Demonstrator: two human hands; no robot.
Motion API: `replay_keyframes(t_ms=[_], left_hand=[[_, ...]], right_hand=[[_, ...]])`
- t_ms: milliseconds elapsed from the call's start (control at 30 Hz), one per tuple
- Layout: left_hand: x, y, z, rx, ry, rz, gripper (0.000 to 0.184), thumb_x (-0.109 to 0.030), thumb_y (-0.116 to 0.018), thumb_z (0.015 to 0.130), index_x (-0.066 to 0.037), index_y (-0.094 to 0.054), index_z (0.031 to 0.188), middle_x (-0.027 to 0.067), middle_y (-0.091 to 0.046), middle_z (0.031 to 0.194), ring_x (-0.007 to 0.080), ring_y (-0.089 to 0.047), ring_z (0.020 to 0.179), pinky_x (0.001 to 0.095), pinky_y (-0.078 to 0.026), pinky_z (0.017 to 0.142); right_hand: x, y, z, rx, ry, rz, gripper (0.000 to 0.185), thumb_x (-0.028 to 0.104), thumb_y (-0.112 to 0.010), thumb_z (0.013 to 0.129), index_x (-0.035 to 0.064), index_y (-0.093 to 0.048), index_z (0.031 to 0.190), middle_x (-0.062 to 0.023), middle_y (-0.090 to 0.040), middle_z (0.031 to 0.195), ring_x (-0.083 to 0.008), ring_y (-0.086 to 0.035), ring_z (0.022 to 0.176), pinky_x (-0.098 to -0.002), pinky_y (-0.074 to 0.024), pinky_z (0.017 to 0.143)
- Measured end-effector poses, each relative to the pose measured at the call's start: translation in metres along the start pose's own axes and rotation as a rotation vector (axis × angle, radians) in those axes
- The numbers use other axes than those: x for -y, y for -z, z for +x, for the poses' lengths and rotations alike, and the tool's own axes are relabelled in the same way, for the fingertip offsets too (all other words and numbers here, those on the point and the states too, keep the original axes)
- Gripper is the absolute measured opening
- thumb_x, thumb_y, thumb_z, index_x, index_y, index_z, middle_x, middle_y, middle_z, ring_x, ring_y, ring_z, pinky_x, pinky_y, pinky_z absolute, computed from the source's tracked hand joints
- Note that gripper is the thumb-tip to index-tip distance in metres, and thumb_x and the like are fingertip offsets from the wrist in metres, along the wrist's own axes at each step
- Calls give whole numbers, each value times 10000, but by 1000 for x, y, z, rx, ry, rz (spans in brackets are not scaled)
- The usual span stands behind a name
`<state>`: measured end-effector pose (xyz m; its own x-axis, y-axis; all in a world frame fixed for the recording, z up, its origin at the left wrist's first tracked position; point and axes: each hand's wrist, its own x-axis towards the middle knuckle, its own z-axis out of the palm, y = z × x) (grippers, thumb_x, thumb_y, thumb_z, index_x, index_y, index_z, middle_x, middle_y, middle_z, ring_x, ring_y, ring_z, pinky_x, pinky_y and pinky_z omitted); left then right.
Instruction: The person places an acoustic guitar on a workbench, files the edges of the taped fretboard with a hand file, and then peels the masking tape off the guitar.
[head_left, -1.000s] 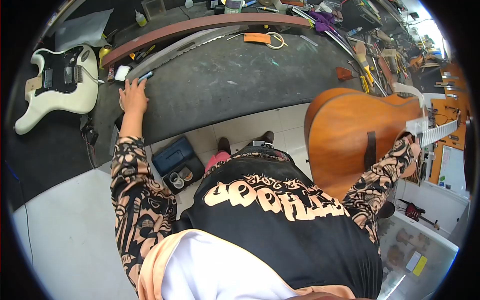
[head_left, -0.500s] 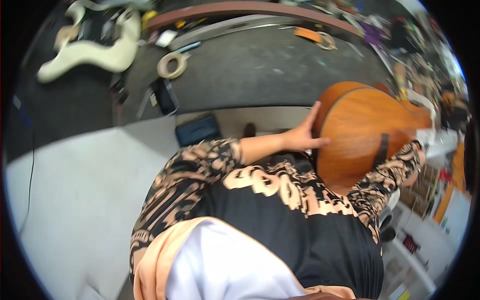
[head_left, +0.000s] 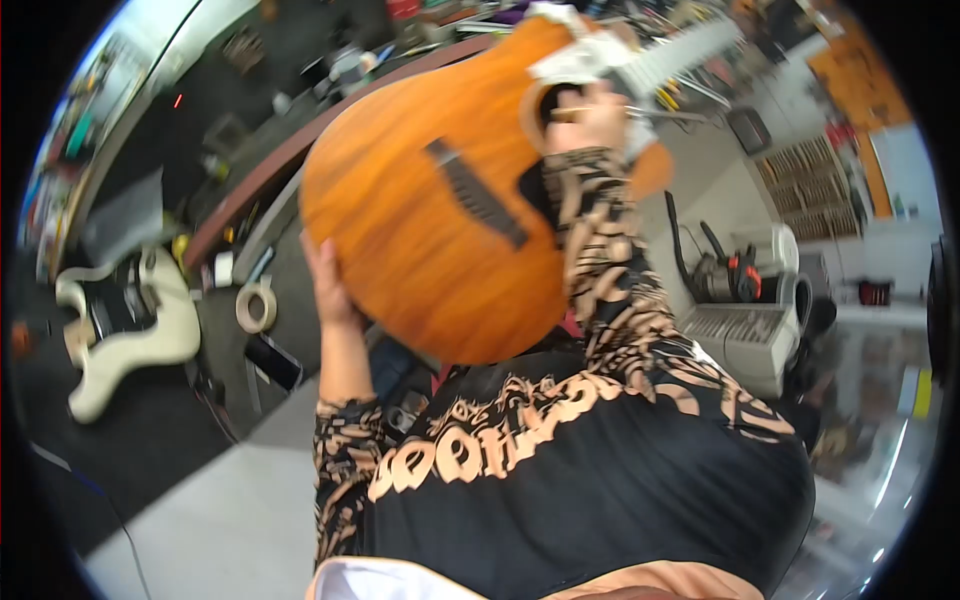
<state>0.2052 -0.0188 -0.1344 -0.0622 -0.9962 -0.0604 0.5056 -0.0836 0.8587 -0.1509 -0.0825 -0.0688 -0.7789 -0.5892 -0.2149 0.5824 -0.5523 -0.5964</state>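
Observation:
An acoustic guitar (head_left: 390,210) with an orange-brown wooden top and a dark bridge (head_left: 475,195) is tilted up in front of me. My left hand (head_left: 330,285) grips the lower edge of its body, partly hidden behind the rim. Over the sound hole (head_left: 550,105), my right hand (head_left: 590,125) is closed, blurred by motion. A thin pale stick-like tool (head_left: 632,111) crosses its fingers; its exact kind is unclear. White paper or tape (head_left: 580,58) covers the area around the upper sound hole and the start of the neck.
On the dark bench lie a cream electric guitar body (head_left: 165,320), a tape roll (head_left: 256,308), a phone (head_left: 273,362) and a reddish-brown curved strip (head_left: 240,208). To the right stands a grey machine (head_left: 740,330) with black and red parts on it. Wooden racks (head_left: 808,185) are farther back.
The guitar has moved left and up in front of me, and my view has turned. My right hand, earlier largely hidden at the guitar's right side, now shows over the sound hole.

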Motion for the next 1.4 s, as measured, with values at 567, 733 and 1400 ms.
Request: replay_keyframes(t_ms=[567, 733, 1400], left_hand=[[-11, 129, 0, -22, 293, -64, 620, -506, -507, 994, -60, -472, 1422, 121, -553, 1391, 293, -567, 1222, 434, -475, 1011], [8, 130, 5, -77, 289, -61, 629, -514, -543, 975, -57, -487, 1403, 120, -573, 1357, 288, -581, 1195, 430, -488, 989], [9, 160, 13, -151, 279, 39, 653, -533, -563, 955, -52, -494, 1392, 130, -578, 1350, 297, -593, 1182, 435, -509, 964]], right_hand=[[-101, 22, -83, -182, -137, -85, 253, -21, -688, 855, 153, -507, 834, 19, -542, 790, -106, -488, 620, -261, -399, 576], [-102, 38, -75, -209, -253, -88, 252, -6, -695, 864, 166, -512, 875, 20, -551, 887, -129, -528, 786, -316, -436, 744], [-124, 50, -71, -291, -486, -44, 237, -52, -630, 896, 127, -502, 985, -17, -550, 994, -172, -598, 959, -387, -457, 992]])
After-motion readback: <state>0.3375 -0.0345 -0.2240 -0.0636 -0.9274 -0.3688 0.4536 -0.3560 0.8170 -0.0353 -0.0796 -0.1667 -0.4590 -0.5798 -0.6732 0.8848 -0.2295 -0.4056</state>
